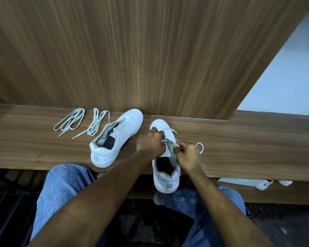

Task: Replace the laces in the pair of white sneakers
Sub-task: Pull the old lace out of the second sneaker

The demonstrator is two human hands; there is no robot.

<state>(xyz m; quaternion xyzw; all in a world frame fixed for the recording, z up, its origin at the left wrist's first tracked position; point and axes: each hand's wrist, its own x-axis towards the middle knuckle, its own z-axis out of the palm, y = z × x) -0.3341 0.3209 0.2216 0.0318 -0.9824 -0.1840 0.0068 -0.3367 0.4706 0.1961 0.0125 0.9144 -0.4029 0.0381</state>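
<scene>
Scene: I look down on a wooden bench (239, 150) where a pair of white sneakers sits, a person's two hands at work on the right sneaker (165, 168).
Left hand (150, 142): curled over the shoe's forward eyelets; I judge it grips the upper or the lace there, though the fingertips are hidden.
Right hand (186, 154): pinches the lace (171, 142) just beside the tongue, a loose loop (200, 147) trailing past it onto the wood.
Other shoe: the left sneaker (114, 139) lies unlaced, toe to the back panel (150, 50).
Spare laces: two bundles (70, 121) and (95, 124) rest apart at the far left.
Step, as I read it: working the lace through an eyelet; whether out or in, I cannot tell.
Doing it well: I'd pin the upper steady, pull straight along the eyelet, and keep the lace flat, not twisted.
</scene>
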